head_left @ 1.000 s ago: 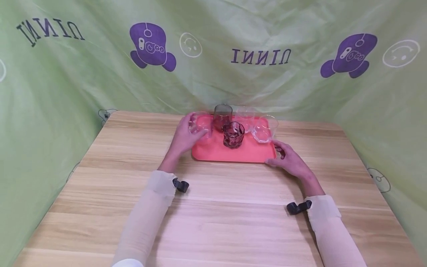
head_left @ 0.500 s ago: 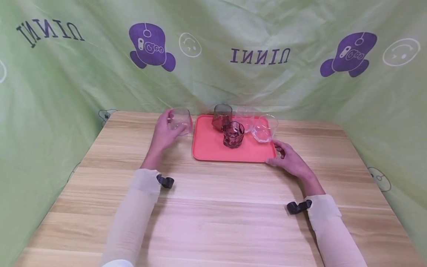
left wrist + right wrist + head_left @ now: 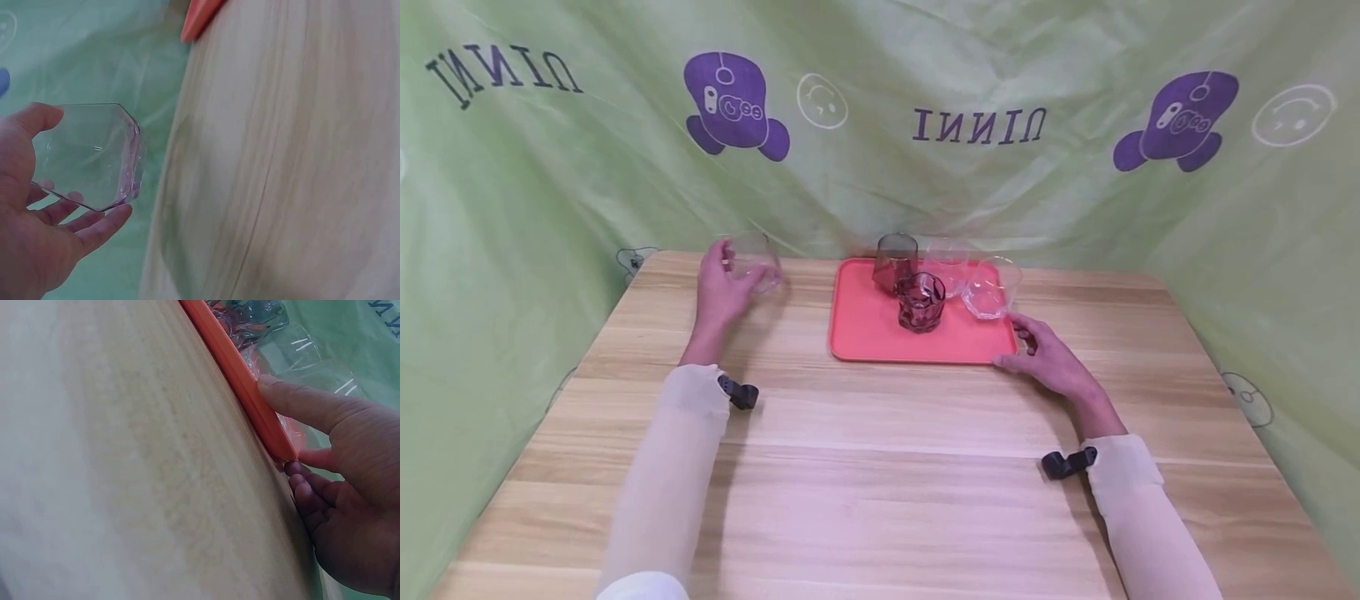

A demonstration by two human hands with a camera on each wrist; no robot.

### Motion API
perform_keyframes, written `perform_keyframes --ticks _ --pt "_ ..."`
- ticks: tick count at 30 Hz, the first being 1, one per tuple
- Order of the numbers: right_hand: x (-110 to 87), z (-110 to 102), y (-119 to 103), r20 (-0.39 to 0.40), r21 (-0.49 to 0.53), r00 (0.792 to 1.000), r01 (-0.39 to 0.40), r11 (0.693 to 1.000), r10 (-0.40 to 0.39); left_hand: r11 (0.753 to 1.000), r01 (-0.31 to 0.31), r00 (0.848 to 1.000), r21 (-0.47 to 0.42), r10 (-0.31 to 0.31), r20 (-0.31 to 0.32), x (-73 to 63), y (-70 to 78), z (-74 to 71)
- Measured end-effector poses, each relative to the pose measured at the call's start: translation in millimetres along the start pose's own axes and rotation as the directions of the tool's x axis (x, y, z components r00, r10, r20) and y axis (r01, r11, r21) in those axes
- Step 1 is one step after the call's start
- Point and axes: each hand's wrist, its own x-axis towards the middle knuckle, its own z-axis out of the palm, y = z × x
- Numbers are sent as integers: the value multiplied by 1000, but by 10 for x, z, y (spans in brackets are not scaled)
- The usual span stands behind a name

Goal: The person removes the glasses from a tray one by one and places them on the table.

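Note:
My left hand [image 3: 721, 287] grips a clear drinking glass [image 3: 756, 262] over the back left of the table, fingers and thumb around its sides. The left wrist view shows this glass [image 3: 94, 153] with its thick base pointing away from the palm; a shadow lies on the wood beside it. My right hand [image 3: 1048, 358] holds the front right corner of a red tray [image 3: 865, 333], thumb on the front rim and fingers at the side. On the tray stand a dark faceted tumbler [image 3: 921, 304], a grey-tinted glass [image 3: 895, 260] and two clear glasses, one of them [image 3: 991, 290] near my right fingers.
The wooden table [image 3: 887, 483] extends in front of the tray and to both sides. A green printed curtain [image 3: 865, 183] hangs right behind the table's back edge and along both sides.
My left hand has carried the clear glass from the tray's left end leftward, off the tray and over the table's back left. The right hand has stayed at the tray corner.

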Motion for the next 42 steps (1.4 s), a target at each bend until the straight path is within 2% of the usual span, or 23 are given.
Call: perform_keyframes --ticks 2,7,15,20,30,42 --pt "44 8 122 -6 -4 1000 10 1000 -10 1000 21 1000 4 -21 -11 27 -32 -35" --pt "63 -1 174 -13 -7 1000 16 1000 -16 998 61 998 14 -61 -14 93 -91 -95" --pt "68 13 159 -12 -7 1000 17 1000 -17 987 156 987 -31 -157 -37 127 -241 -198" --pt "65 20 137 -11 6 1000 12 1000 -12 979 193 979 -63 -196 -51 154 -323 -268" --pt "57 6 143 -10 -5 1000 -2 1000 2 975 216 971 -48 -220 -91 194 -381 -353" --pt "36 5 135 -11 -11 1000 -18 1000 18 977 210 969 -47 -214 -123 225 -411 -337"
